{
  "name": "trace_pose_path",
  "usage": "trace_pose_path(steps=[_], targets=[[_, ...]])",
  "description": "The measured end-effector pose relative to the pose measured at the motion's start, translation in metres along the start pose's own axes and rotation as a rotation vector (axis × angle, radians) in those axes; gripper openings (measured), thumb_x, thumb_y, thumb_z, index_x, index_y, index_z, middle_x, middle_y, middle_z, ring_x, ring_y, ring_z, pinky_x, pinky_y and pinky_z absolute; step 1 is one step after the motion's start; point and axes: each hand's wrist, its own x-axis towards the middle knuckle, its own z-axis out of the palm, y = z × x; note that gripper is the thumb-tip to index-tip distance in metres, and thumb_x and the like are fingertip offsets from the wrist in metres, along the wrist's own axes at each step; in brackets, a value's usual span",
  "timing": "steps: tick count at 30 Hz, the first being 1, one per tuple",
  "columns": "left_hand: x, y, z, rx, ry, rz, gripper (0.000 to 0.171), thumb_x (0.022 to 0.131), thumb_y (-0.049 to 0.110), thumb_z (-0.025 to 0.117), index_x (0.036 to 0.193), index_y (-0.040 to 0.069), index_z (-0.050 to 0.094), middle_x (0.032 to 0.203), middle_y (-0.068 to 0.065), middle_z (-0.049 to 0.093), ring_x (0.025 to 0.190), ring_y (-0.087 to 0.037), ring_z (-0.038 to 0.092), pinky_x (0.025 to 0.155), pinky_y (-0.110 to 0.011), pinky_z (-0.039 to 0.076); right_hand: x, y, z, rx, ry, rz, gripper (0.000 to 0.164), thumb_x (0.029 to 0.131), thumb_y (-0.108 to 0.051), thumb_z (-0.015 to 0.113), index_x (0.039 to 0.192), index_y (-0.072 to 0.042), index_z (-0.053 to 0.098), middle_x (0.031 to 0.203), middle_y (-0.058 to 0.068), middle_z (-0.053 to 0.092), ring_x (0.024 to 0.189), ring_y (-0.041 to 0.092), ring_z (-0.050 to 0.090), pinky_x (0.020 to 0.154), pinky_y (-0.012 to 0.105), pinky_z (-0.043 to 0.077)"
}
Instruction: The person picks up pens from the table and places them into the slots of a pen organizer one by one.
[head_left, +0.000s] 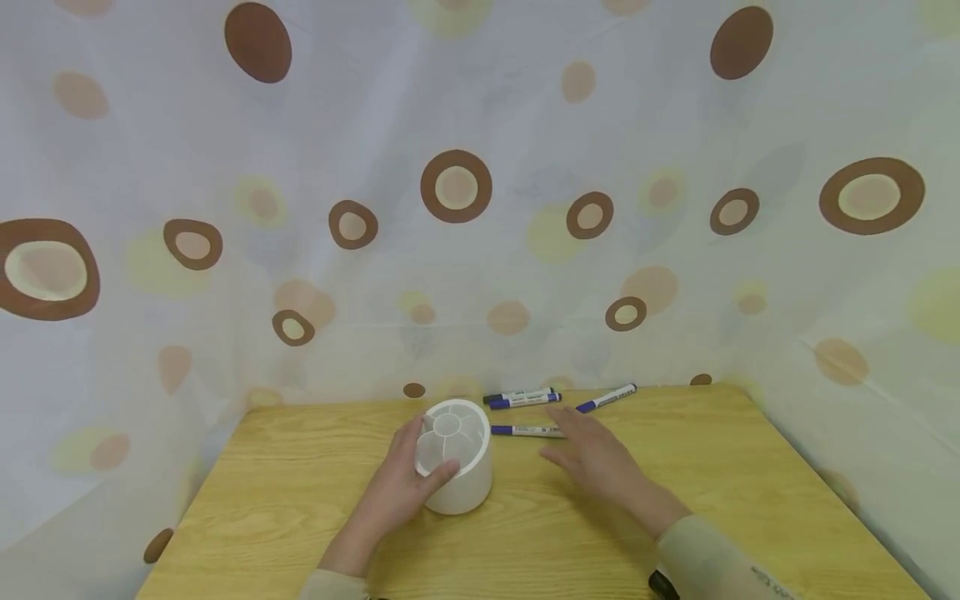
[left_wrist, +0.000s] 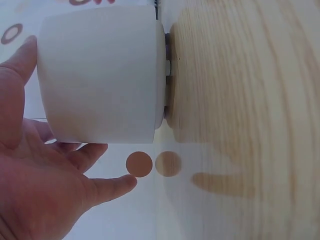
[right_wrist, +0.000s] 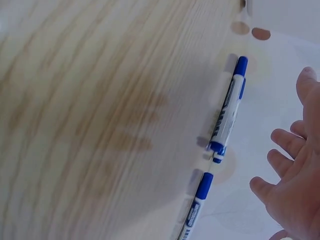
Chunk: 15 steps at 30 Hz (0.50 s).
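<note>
A white round pen holder (head_left: 453, 468) stands upright on the table, its top divided into petal-like compartments around a central ring. My left hand (head_left: 401, 483) grips it from the left, thumb over the near rim. In the left wrist view, the pen holder's (left_wrist: 100, 75) smooth side shows, with some fingers behind it. My right hand (head_left: 596, 458) hovers with fingers extended, overlapping the ends of a blue-capped marker (head_left: 517, 431) and another blue marker (head_left: 611, 397). In the right wrist view, the right hand (right_wrist: 295, 155) holds nothing, and two blue-capped markers (right_wrist: 230, 107) lie beyond it.
At the table's back edge, a black-capped marker (head_left: 498, 397) lies alongside a blue-capped marker (head_left: 528, 401). The wood-grain table (head_left: 300, 475) meets a hanging cloth (head_left: 510, 267) with brown and yellow spots, at the back and both sides.
</note>
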Motion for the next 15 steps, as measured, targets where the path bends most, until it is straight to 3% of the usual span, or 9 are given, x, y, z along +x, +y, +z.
trace_pose_path(steps=[9,15], targets=[[0.000,0.000,0.001,-0.008,-0.013,0.007,0.099,0.103,0.051,0.077,0.173,0.002,0.027,0.172,-0.027,0.033,0.148,-0.054,0.047,0.117,-0.074,0.041,0.004,0.024,0.001,0.043,-0.077,0.075,0.073,0.113,-0.038,0.067,0.170,-0.004,0.039,0.167,0.024,0.047,0.151,0.050,0.046,0.122,0.069,0.038],[0.000,-0.001,0.002,-0.001,-0.012,0.002,0.101,0.103,0.052,0.077,0.174,0.004,0.025,0.174,-0.025,0.031,0.150,-0.052,0.046,0.119,-0.072,0.040,0.008,0.031,0.000,0.077,-0.112,0.075,0.072,0.113,-0.035,0.067,0.169,0.000,0.038,0.167,0.027,0.047,0.151,0.052,0.045,0.121,0.070,0.038]])
